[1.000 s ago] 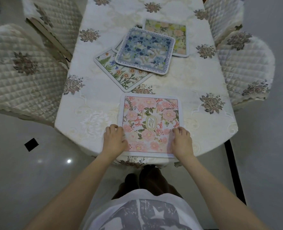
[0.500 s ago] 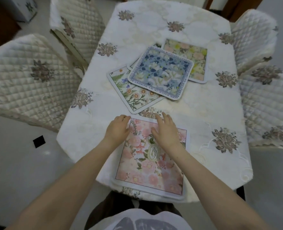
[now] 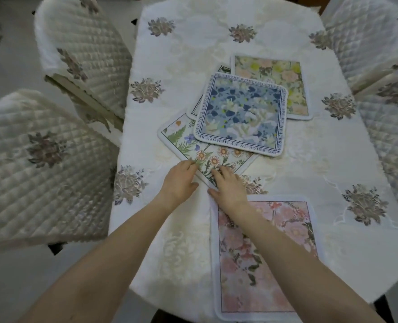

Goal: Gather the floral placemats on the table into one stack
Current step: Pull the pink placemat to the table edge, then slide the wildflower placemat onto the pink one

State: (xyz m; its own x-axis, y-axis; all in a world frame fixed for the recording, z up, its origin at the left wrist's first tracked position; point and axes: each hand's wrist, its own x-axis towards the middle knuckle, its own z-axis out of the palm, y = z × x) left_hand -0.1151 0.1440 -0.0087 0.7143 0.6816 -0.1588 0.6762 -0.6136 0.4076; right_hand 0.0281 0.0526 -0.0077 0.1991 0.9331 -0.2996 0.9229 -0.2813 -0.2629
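Note:
A pink floral placemat lies at the near edge of the table, partly under my right forearm. Beyond it lies a white mat with daisies and ferns. A blue floral mat rests on top of it. A yellow-green mat lies behind the blue one, and a corner of another mat peeks out between them. My left hand and my right hand both rest with fingers spread on the near corner of the daisy mat. Neither hand has hold of a mat.
The table wears a white cloth with embroidered flowers. Quilted chairs stand at the left, the far left and along the right side. Grey floor lies beyond the table's near edge.
Both hands have left the pink mat and reached forward to the near corner of the daisy mat. The camera has moved forward over the table.

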